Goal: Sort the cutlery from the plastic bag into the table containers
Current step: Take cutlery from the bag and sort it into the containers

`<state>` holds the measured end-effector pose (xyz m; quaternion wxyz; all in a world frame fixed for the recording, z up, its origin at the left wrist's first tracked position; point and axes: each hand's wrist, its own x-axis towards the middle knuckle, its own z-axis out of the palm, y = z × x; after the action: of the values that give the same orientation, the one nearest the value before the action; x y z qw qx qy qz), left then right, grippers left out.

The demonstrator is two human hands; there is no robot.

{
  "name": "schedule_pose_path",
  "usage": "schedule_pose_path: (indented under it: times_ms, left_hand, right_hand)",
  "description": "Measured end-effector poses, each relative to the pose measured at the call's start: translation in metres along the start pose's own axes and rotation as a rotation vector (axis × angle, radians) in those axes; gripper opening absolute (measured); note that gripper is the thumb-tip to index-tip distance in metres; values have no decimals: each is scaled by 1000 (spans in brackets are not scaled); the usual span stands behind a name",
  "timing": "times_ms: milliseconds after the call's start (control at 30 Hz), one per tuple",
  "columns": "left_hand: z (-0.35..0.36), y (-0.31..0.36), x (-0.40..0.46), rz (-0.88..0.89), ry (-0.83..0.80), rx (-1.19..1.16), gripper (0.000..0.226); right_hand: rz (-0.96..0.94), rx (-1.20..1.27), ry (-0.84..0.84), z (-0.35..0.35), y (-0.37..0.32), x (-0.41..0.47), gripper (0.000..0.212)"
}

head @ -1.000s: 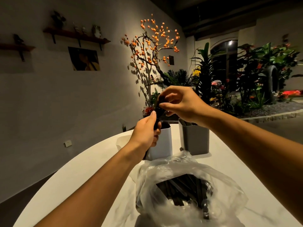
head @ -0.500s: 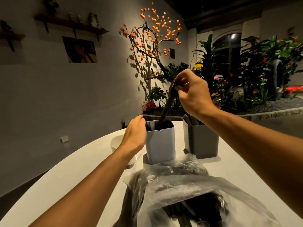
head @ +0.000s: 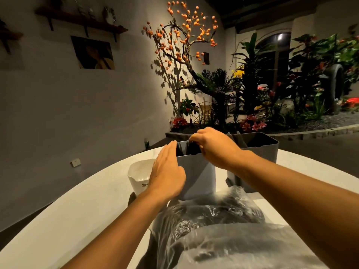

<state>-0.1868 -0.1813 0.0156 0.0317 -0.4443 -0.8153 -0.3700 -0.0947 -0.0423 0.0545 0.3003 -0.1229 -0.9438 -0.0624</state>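
One view only, from my head, and I am looking down over a pale rounded table (head: 68,220) in a dim room. Beyond it a plain wall is carrying a dark shelf (head: 81,21) and a picture (head: 93,53), and a lit branch with orange berries (head: 184,32) is rising above a bed of leafy plants (head: 272,94).

Much is staying hard to read: the clear plastic bag (head: 223,230) at the near edge is running off the bottom of the frame, and the dark cutlery (head: 219,212) inside is showing only as blurred shapes through the film.

Three containers are standing past the bag. My left hand (head: 167,171) is lying flat with straight fingers against the left side of the light grey container (head: 200,175). My right hand (head: 213,146) is hovering over its rim, fingers curled down onto a dark piece (head: 191,149) poking up inside; I cannot tell whether I am gripping it. Just right is standing the darker grey container (head: 260,150), its contents in shadow. A white cup (head: 139,177) is sitting at the left, partly behind my left hand.
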Motion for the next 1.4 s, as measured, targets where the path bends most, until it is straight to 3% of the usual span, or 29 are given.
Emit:
schedule_pose_path:
  times_ms: [100,267,467,667,800,900,967,1067,1133,1200,1400]
  left_hand:
    - [-3,0,-3,-11,30,-63,75]
    - [-22,15,-18,-35,50,-111,69]
    - [-54,45,-58,73,67,-111,58]
    - [-65,77,-119,209,78,-176,30]
    - [-59,84,-170,399,87,-219,15]
    - [-40,68,-206,506,-52,20,11]
    - [-27,51,-215,534,-25,181,9]
    - [-17,41,-215,422,30,208,38]
    - [-14,38,-215,322,1,269,68]
    - [-10,37,-217,311,-54,392,93]
    - [7,45,-219,280,-208,410,130]
  right_hand:
    - [47,20,21,-12,4,-4,38]
    - [146,107,-34,-47,-3,-19,24]
    - [140,137,-46,-88,-27,-54,33]
    - [142,321,-73,-132,-64,-103,7]
    - [244,575,-240,-155,-85,-132,21]
    - [379,745,-542,-160,-92,-154,22]
    - [441,690,-738,-151,-96,-167,20]
    - [391,351,-864,-130,-93,-190,20]
    - [271,-7,-800,-119,-82,-208,18]
    - [166,-192,-725,-112,-70,-223,27]
    - [64,-52,-699,-91,-59,-228,54]
